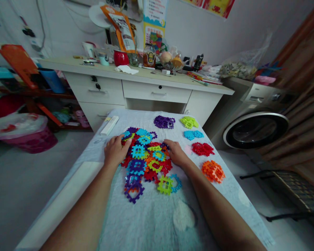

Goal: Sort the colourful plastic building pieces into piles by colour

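Observation:
A mixed heap of plastic interlocking building pieces, in purple, blue, red, orange and yellow-green, lies on the cloth-covered table. My left hand rests against the heap's left side, thumb and fingers apart. At its right edge, my right hand touches the pieces with fingers reaching inward; its thumb is hard to see. Sorted by colour on the right are a purple pile, a yellow-green pile, a light blue pile, a red pile and an orange pile. Nearer me lies a yellow-green square piece.
A white box lies at the table's far left corner. Behind stands a white desk crowded with jars, cups and a pouch. A washing machine and a dark rack stand right; a pink bin is left.

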